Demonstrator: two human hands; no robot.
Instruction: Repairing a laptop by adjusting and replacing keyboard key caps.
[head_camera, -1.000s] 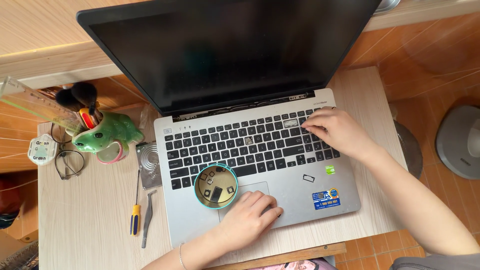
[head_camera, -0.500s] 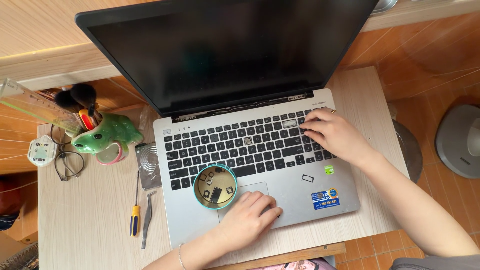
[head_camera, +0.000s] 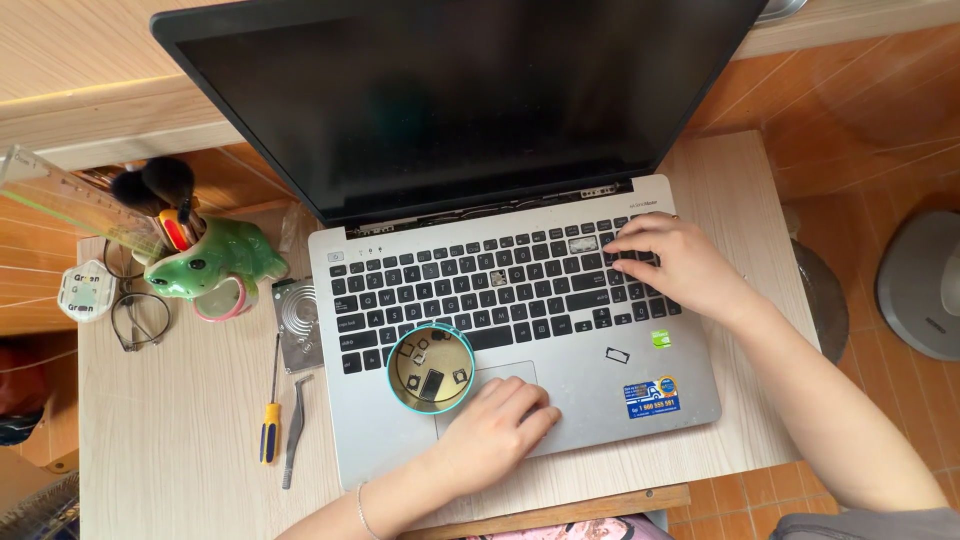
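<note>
Silver laptop: left hand flat, empty on touchpad; right hand apparently pressing keys, fingers loosely curled.

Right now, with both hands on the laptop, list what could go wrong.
1. The left hand rests on the trackpad right beside the small tin of loose keycaps; a nudge could tip it and scatter them.
2. The right hand works the keyboard's right end, near gaps where caps are missing; the exposed parts there could be bent.
</note>
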